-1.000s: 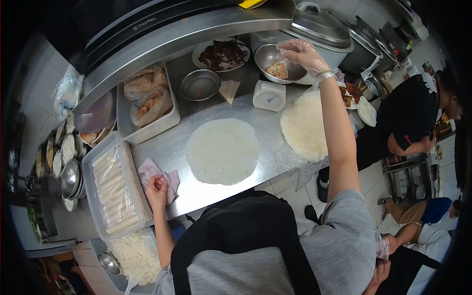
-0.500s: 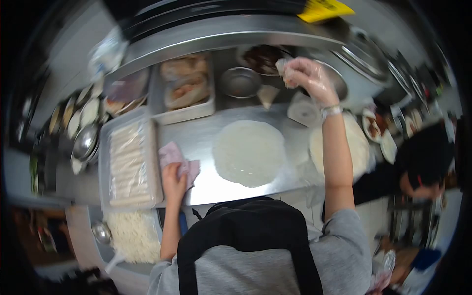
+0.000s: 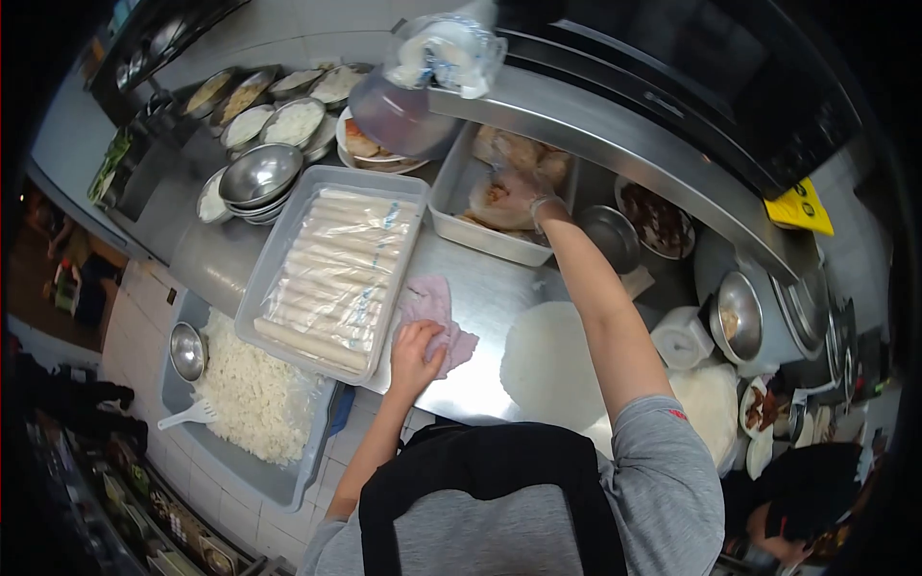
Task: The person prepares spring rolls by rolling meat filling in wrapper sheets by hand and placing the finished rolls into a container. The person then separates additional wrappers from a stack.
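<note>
Swung from beside the bowl to the tub, the gloved right hand, its closure unclear, is at the bagged filling inside, best handled lightly, while the left hand lies part-curled on the cloth, grip unclear.

The clear-gloved right hand has been moved from beside the round, shiny steel bowl into the rectangular, whitish plastic tub of bagged food.
</note>
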`<state>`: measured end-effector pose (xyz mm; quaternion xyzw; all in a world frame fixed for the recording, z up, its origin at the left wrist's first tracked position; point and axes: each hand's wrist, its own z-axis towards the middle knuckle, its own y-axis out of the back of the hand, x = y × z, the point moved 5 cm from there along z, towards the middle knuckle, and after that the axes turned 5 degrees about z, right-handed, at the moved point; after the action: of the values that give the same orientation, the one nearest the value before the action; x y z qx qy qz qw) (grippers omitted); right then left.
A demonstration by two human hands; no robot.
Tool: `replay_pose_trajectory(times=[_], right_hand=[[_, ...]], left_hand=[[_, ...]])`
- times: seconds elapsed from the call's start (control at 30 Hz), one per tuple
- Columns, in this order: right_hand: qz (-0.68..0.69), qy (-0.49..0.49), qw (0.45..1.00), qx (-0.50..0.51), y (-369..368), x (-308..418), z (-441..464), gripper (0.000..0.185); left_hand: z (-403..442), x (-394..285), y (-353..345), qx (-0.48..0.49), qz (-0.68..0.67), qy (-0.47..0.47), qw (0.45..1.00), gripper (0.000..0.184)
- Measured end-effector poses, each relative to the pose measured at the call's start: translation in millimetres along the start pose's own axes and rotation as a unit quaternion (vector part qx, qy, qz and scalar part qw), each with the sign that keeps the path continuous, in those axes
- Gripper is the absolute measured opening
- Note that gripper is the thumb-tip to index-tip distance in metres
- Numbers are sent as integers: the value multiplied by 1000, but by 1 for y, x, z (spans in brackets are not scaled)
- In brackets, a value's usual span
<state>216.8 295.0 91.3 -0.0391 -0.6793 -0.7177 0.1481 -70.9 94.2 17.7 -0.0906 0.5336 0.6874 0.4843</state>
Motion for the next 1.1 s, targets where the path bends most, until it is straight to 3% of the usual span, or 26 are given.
replay_pose_trajectory(times=[0.07,0.2,0.33,0.4,0.5,0.63,0.7,0.83,0.93,1.0,1.03,1.07,1.1], right_hand=[[-63,-63,994,70,-17,-5,12,38],[-69,-26,996,-44,-22,2,5,17],[-28,31,994,-100,-20,0,2,12],[-21,-72,992,-101,-12,-11,-1,13],[45,-80,990,-103,-11,-33,0,10],[102,-1,992,-68,-12,-32,-5,14],[-31,16,999,-27,-6,-15,-14,18],[-153,-4,988,-10,-9,-2,-11,20],[-74,0,993,-92,-7,-27,0,21],[71,-162,973,-151,17,-48,-12,17],[215,-206,950,-98,38,-37,-35,24],[213,-215,947,-103,38,-39,-49,24],[395,-191,892,-109,37,-42,-63,24]], left_hand=[[1,1,1,-3,1,5,1000,28],[1,3,-2,1,-8,6,1000,28],[2,2,-1,-1,-9,5,1000,27],[1,3,0,1,-8,4,1000,27],[1,3,-1,-1,-10,3,1000,27],[0,4,-2,0,-13,4,1000,27],[0,4,-2,1,-11,5,1000,27],[-1,3,-1,4,-3,6,1000,26],[-1,3,-1,-4,0,-12,1000,26],[0,2,0,-1,-5,-5,1000,25],[-1,1,0,4,-11,1,1000,25],[-2,1,-2,11,-16,-6,1000,25],[-2,3,-2,3,-13,-9,1000,25]])
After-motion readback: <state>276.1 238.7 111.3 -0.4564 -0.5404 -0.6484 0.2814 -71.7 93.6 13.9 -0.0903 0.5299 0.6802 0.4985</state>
